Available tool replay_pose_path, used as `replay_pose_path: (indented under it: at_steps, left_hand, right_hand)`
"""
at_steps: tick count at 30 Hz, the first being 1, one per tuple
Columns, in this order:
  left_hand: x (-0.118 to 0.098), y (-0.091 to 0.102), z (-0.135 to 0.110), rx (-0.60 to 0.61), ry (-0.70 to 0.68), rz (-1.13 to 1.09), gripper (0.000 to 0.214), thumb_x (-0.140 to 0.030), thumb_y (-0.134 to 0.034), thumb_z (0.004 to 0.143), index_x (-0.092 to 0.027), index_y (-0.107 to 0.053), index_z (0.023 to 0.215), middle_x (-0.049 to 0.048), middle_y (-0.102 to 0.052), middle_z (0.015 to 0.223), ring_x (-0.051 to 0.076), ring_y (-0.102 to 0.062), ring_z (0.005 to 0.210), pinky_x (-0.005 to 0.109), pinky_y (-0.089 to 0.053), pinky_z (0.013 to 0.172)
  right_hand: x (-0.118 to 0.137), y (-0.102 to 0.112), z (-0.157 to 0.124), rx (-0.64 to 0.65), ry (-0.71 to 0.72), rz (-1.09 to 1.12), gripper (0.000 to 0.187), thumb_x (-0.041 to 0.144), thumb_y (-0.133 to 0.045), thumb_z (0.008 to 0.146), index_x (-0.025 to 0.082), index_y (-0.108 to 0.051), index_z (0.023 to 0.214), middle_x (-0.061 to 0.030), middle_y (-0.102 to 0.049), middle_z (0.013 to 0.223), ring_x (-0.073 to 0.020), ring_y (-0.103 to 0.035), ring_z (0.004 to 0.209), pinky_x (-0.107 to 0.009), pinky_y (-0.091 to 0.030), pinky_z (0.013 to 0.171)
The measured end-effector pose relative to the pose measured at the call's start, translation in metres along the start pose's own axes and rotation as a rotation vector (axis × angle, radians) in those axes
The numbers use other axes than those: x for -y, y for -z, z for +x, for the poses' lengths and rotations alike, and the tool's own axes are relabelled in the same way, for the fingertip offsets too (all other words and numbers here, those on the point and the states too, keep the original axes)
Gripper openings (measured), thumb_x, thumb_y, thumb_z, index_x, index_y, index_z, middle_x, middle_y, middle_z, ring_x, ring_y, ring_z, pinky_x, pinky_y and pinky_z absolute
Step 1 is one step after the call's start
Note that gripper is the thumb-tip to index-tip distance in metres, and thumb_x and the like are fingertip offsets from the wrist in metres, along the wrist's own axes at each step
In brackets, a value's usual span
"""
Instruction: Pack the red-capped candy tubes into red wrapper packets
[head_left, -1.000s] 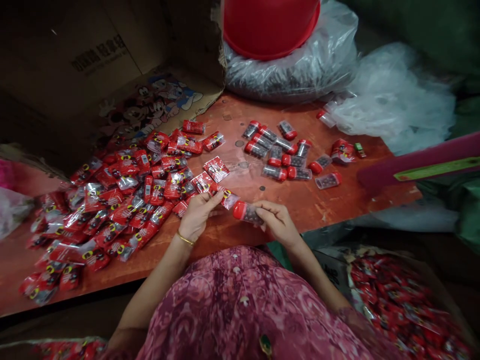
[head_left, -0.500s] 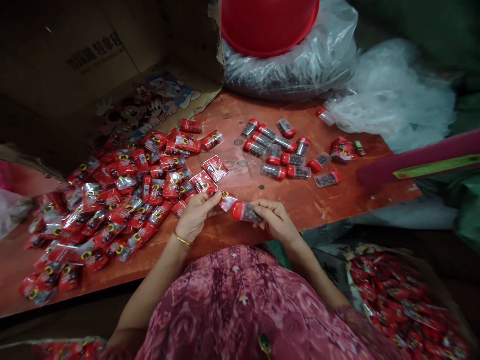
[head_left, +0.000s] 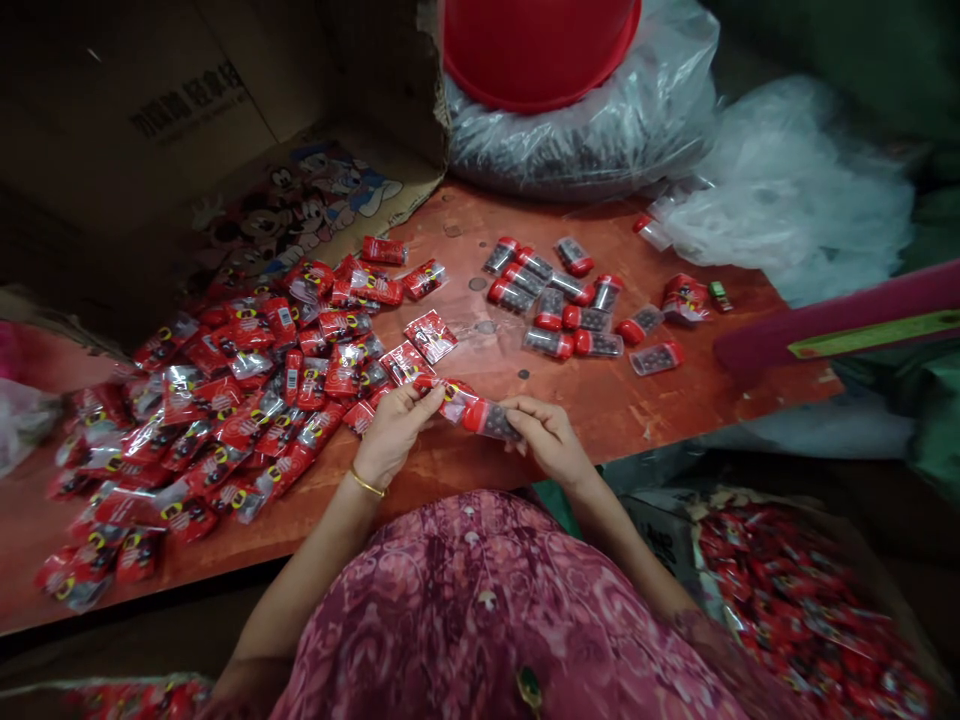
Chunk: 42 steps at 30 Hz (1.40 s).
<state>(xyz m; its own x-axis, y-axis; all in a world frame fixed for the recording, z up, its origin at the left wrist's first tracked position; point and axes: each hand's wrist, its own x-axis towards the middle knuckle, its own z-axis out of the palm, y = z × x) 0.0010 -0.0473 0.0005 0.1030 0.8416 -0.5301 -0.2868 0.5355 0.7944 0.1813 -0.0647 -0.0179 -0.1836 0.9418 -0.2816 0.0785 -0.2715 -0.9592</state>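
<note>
From the head view, the left hand [head_left: 394, 430] pinches a red pouch [head_left: 454, 398]. The right hand [head_left: 551, 440] grips a red-capped tube [head_left: 491, 420], cap at the pouch mouth between both sets of fingers, above the worktop [head_left: 637, 400]. Bagging looks mid-step, and needs a straight push inward

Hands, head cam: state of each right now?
Left hand: closed, pinching a red sachet.
Right hand: closed, holding a red-capped tube.

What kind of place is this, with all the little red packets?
Probably a small packing workshop: a heap of red packets lies on the table, red-capped tubes lie nearby, and a cardboard box lies open.
</note>
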Motion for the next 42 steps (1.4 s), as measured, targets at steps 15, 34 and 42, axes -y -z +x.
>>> replay_pose_path:
  at_steps: [15,34,42]
  left_hand:
    - [0.020,-0.017,0.001,-0.112,-0.033,-0.169,0.040,-0.036,-0.084,0.042,-0.012,-0.063,0.067,-0.0008,-0.064,0.063,0.008,-0.056,0.058,0.022,-0.047,0.065]
    - [0.004,-0.014,0.011,0.035,-0.097,-0.254,0.029,-0.033,-0.082,0.049,-0.012,-0.067,0.061,0.0018,-0.066,0.062,0.010,-0.056,0.059,0.023,-0.044,0.063]
    - [0.005,-0.004,0.006,0.025,-0.100,-0.272,0.035,-0.038,-0.082,0.048,-0.010,-0.066,0.064,0.0027,-0.065,0.061,0.010,-0.055,0.057,0.024,-0.045,0.062]
  right_hand:
    - [-0.014,-0.020,0.003,-0.071,0.199,-0.149,0.030,0.039,-0.039,0.087,0.017,-0.059,0.090,0.0040,-0.047,0.052,-0.0080,-0.042,0.042,-0.019,-0.038,0.042]
    - [-0.003,-0.028,0.011,-0.046,0.225,0.012,0.022,0.038,-0.049,0.084,0.020,-0.050,0.097,0.0074,-0.052,0.054,-0.0077,-0.051,0.042,-0.020,-0.041,0.045]
    - [0.007,-0.048,0.037,-0.081,0.194,0.062,0.021,0.038,-0.063,0.073,0.020,-0.053,0.080,0.0037,-0.055,0.054,-0.0097,-0.049,0.039,-0.023,-0.042,0.038]
